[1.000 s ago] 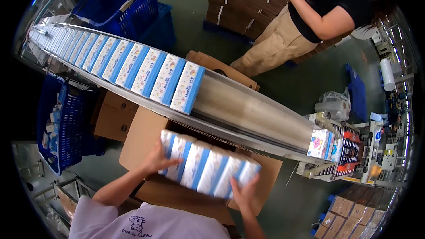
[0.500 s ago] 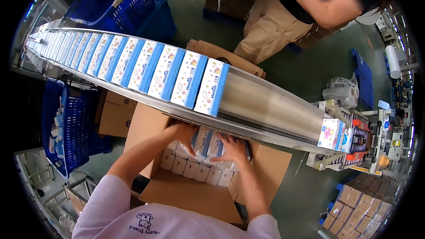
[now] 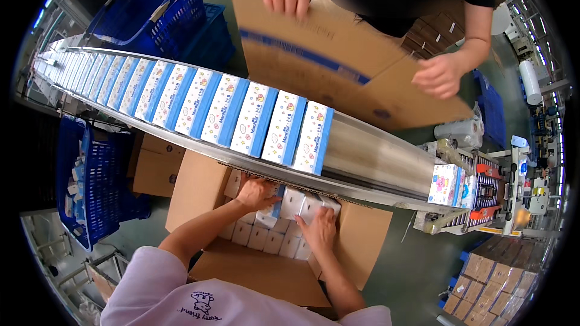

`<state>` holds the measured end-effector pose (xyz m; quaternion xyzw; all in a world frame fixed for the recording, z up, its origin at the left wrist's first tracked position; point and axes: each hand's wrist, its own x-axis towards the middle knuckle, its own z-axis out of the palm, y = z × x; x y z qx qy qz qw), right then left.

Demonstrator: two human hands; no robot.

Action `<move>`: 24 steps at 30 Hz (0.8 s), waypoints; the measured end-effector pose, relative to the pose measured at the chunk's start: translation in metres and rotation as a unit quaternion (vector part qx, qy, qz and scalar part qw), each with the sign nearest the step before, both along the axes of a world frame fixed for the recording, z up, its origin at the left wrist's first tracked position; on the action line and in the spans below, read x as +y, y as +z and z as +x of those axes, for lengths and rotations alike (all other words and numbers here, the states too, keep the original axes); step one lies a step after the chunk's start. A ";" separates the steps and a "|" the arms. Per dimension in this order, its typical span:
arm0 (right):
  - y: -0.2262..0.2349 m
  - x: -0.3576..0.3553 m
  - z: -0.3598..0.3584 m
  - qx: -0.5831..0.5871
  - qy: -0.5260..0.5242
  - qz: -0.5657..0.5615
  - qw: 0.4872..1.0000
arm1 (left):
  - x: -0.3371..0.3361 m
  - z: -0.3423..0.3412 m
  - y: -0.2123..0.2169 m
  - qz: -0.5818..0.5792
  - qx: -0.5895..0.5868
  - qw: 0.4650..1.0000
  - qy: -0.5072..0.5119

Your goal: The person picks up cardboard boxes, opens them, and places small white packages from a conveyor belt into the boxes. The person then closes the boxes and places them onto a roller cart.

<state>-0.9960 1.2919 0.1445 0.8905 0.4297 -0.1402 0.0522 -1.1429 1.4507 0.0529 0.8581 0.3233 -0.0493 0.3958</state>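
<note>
An open cardboard carton stands before me, partly tucked beneath the conveyor's near edge. White tissue packs line its inside in rows, their small ends facing up. My left hand bends over a blue-and-white tissue pack toward the carton's far left; its fingertips are partly hidden. At the far right inside, my right hand grips a group of white packs, thumb on the near side and fingers at the right end.
A conveyor crosses in front, carrying a row of tissue packs. Beyond it a co-worker's hands handle a large carton. Blue baskets stand left. Stacked cartons sit at lower right.
The packs on the conveyor have shifted right. My hands have moved slightly, and white pack ends now show between them. The co-worker has brought the large carton down beside the conveyor.
</note>
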 end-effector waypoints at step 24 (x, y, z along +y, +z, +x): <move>0.015 0.081 -0.107 0.233 0.032 0.177 0.956 | 0.008 -0.073 -0.037 0.105 0.116 0.939 0.305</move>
